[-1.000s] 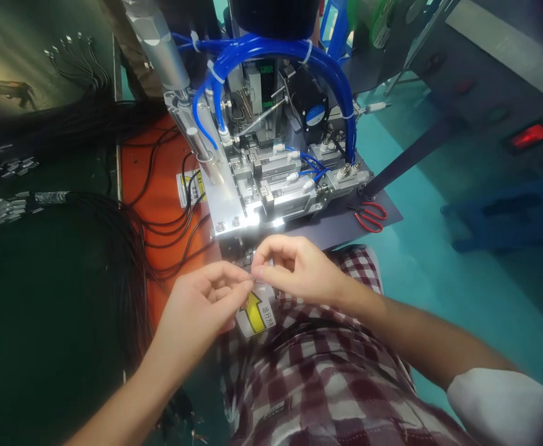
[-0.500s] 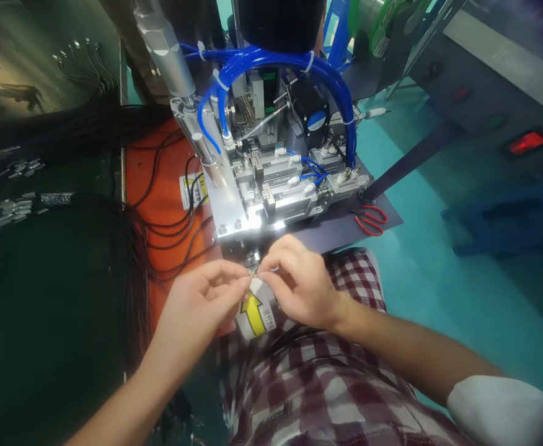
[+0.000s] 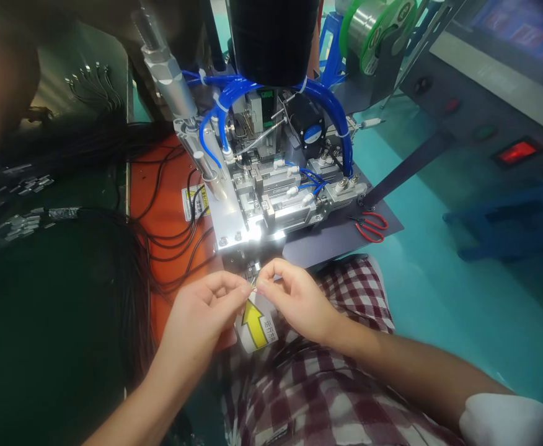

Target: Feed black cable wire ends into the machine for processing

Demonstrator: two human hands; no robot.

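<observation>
My left hand point(image 3: 209, 310) and my right hand point(image 3: 294, 300) meet at the front of a metal machine point(image 3: 281, 217), fingertips nearly touching. Both are closed in a pinch around thin, light wire ends point(image 3: 253, 285) between them; the ends are too small to make out well. Just below the fingertips lies a white label with a yellow arrow point(image 3: 255, 325). A small metal part of the machine point(image 3: 253, 268) sits right above the fingertips, under a bright light.
Black cables point(image 3: 169, 238) cross an orange mat point(image 3: 160, 192) on the left, beside a large cable bundle point(image 3: 127, 272). Red-handled cutters point(image 3: 371, 227) lie right of the machine. A control box point(image 3: 476, 118) and solder wire spool point(image 3: 376, 31) stand behind.
The view has shifted, so the machine and my hands appear slightly lower. My right fingers are bent in closer to the left fingertips. The pinch at the wire ends stays.
</observation>
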